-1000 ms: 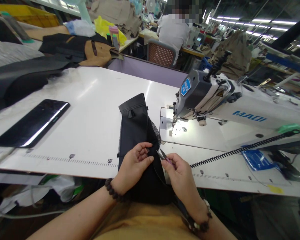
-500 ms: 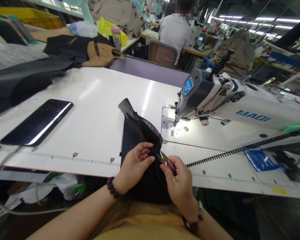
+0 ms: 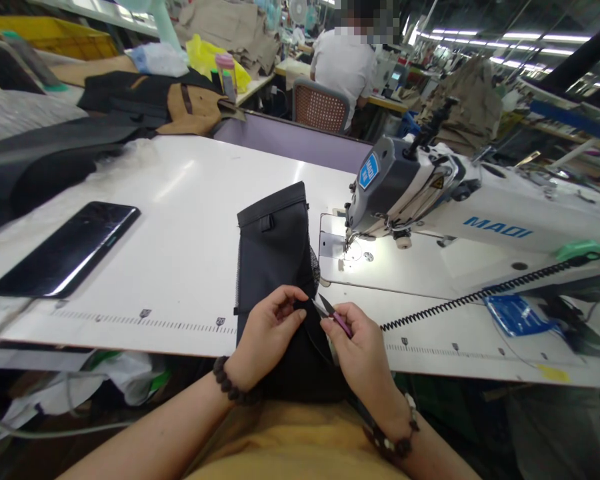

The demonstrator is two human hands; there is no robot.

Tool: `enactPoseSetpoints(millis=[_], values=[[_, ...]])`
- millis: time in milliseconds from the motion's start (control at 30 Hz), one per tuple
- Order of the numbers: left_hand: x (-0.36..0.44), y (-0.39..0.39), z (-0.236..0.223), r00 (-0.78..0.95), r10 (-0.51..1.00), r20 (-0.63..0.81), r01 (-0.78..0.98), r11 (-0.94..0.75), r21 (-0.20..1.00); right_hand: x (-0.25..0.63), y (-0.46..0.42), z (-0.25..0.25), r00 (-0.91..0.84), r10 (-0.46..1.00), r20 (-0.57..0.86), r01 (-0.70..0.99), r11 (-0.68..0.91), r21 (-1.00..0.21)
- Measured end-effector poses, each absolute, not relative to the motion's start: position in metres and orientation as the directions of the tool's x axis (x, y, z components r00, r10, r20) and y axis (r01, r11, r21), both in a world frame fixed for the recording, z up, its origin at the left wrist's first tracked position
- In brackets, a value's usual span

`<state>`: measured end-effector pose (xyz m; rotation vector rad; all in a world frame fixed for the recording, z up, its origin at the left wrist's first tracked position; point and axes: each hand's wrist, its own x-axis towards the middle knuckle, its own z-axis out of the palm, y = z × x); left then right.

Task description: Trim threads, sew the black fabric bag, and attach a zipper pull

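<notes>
A black fabric piece (image 3: 275,253) with mesh along its side and a small tab near its top lies over the front edge of the white table, its lower part hanging toward my lap. My left hand (image 3: 273,330) pinches the piece at its right edge between thumb and fingers. In my right hand (image 3: 357,340) is a pair of thread snips (image 3: 336,316) with purple handles. Their blades stand apart, tips at the fabric edge close to my left fingertips. Whether a thread lies between the blades is too small to tell.
A sewing machine (image 3: 430,193) stands at the right, with a black coiled cord (image 3: 440,300) and a blue packet (image 3: 517,315) before it. A phone (image 3: 65,250) lies at the left. Dark material (image 3: 120,113) is piled behind it. A person (image 3: 343,70) sits farther back.
The far end of the black piece has unfolded and now lies flatter, showing its tab and top band. My right hand and the snips have shifted slightly; my left hand keeps its pinch.
</notes>
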<state>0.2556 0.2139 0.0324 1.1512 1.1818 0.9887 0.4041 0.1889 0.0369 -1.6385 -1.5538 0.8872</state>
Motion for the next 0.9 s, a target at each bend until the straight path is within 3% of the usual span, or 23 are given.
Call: enactPoseSetpoints(millis=[233,433,600,900], values=[[0.254,0.214,0.031,0.143,0.979,-0.147,0.181,0.12,0.976,0.403,0.185,0.035,0.053,0.987,0.154,0.638,0.086,-0.765],[0.25,0.219,0.036,0.212,0.965,-0.154,0.253,0.098,0.962,0.405,0.184,0.035,0.053,0.992,0.112,0.625,0.055,-0.778],[0.248,0.224,0.042,0.254,0.951,-0.174,0.376,0.069,0.924,0.406,0.186,0.034,0.011,0.973,0.232,0.695,0.159,-0.701],[0.242,0.23,0.048,0.304,0.935,-0.182,0.414,0.043,0.909,0.406,0.183,0.039,-0.116,0.957,0.266,0.758,0.258,-0.598]])
